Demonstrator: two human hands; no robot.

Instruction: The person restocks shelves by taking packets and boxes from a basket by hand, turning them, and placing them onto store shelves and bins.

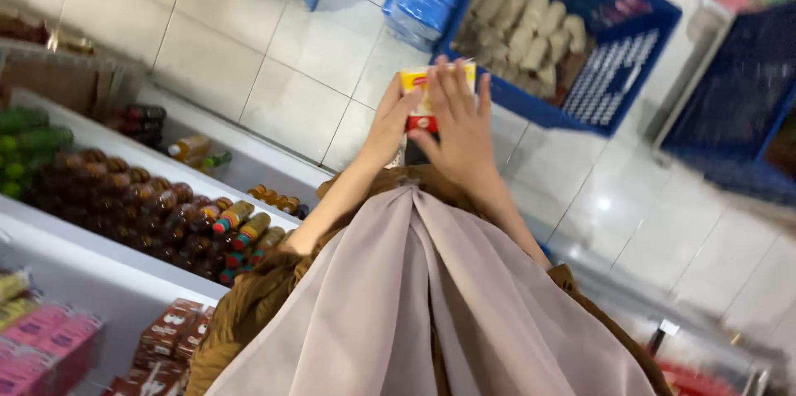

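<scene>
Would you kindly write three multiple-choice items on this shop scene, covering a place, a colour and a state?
1. Where are the brown bottles?
A. on the white shelf at left
B. in the blue crate
C. on the floor

2. What colours is the small box in the hands?
A. green and white
B. yellow and red
C. black

3. How is the box held?
A. by both hands
B. by one hand
C. by neither

Answers: 1 A, they stand in rows on the shelf; 2 B, yellow top, red band; 3 A, left hand and right hand both clasp it.
</scene>
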